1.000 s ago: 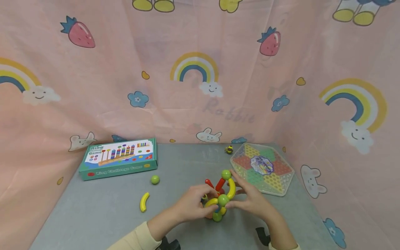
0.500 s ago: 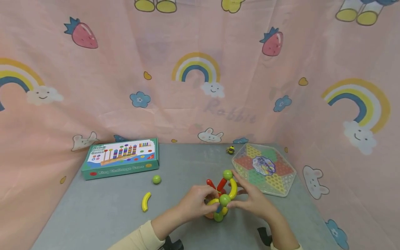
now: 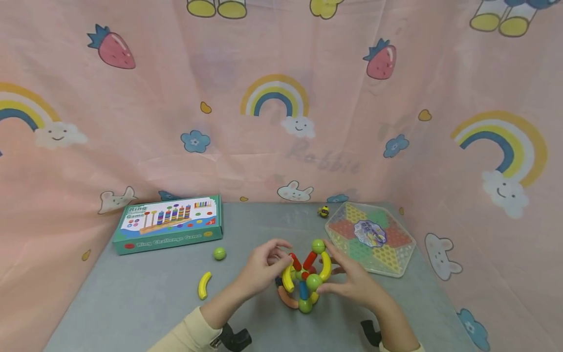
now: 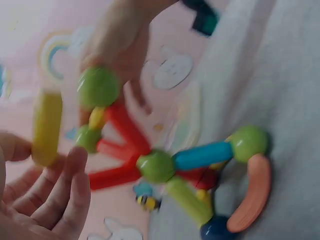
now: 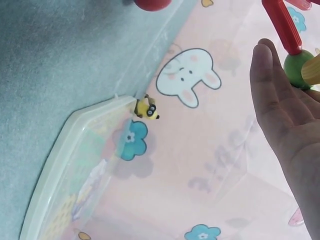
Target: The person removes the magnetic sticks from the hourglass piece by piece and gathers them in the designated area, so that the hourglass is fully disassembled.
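My left hand (image 3: 259,269) pinches a yellow curved stick (image 4: 46,127) between thumb and fingers, just left of a ball-and-stick toy structure (image 4: 156,166). In the left wrist view a gap shows between that stick and the structure. The structure has green balls, red sticks, a blue stick (image 3: 303,290), an orange curved stick (image 3: 287,298) and a dark blue ball (image 4: 217,229). My right hand (image 3: 355,279) holds its right side, thumb at the front green ball (image 3: 314,282) and a finger at the top green ball (image 3: 318,246). The right wrist view shows only part of this hold.
A loose green ball (image 3: 219,253) and another yellow curved stick (image 3: 204,285) lie on the grey table (image 3: 145,298) to the left. Behind them stands a green game box (image 3: 169,238). At the back right are a clear-lidded board game (image 3: 370,238) and a small bee figure (image 3: 323,211).
My left hand has drawn away to the left and slightly up, taking the yellow curved stick off the front green ball. My right hand keeps its hold on the structure, nearly still.
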Demonstrator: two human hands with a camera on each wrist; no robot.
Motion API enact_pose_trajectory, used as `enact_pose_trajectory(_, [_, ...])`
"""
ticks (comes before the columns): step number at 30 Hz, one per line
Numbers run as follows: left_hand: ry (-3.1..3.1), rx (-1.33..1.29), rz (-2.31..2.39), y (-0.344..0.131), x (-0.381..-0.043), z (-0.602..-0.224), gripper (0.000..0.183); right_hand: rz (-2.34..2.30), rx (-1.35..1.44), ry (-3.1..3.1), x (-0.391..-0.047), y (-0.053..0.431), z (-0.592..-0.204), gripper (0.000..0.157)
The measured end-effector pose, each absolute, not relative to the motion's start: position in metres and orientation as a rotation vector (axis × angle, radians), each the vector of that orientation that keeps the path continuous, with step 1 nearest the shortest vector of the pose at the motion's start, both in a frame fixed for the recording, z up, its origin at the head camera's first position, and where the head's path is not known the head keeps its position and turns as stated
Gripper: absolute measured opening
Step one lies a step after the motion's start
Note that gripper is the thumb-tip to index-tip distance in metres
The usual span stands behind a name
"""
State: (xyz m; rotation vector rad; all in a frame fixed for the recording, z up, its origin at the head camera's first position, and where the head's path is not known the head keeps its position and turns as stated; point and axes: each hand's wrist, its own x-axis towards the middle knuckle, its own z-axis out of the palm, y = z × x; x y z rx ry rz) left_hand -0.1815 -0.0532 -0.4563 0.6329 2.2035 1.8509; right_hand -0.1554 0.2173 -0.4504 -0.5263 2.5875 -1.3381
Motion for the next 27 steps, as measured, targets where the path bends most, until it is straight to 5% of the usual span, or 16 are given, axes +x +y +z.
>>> enact_pose_trajectory(14, [2.068, 0.07, 1.956, -0.103, -0.211, -0.473, 0.028, -1.303, -0.518, 2.604, -0.155, 0.218, -0.451, 0.106])
enact_pose_trajectory(27, [2.089, 0.187, 1.762, -0.13, -0.203, -0.482, 0.07, -1.323, -0.538, 2.591, -0.156, 0.219, -0.453, 0.106])
